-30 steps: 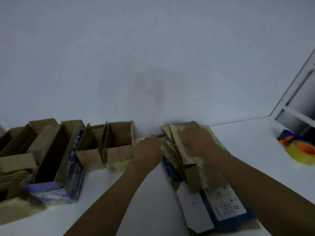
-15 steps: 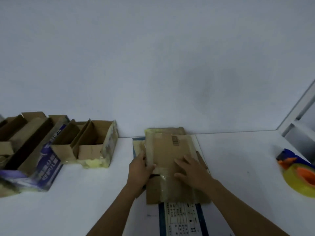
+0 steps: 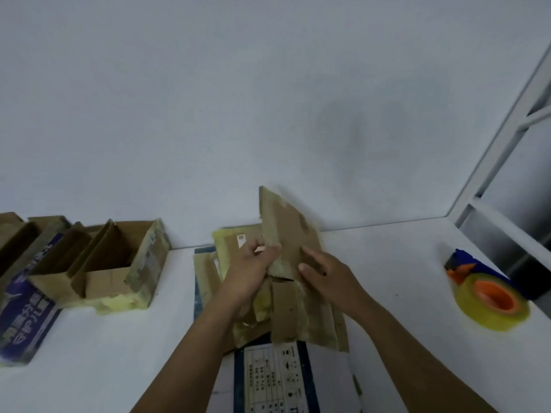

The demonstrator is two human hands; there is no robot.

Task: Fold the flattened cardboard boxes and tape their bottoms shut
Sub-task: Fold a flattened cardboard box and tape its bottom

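Flattened box (image 3: 287, 231): worn brown cardboard, yellowed tape on its edges, far end tilted up. It is mid-desk (image 3: 393, 263), over a stack of flat boxes (image 3: 222, 245). Left hand (image 3: 253, 265) grips its left edge. Right hand (image 3: 329, 274) clasps its right side.

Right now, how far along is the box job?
Done: several boxes stand opened at the left, one showing yellowish tape along its bottom. In hand: the left hand and right hand grip a flat box, tilted up off the pile. Left: the pile of flat boxes underneath, plus taping this one; the tape roll sits apart at the right.
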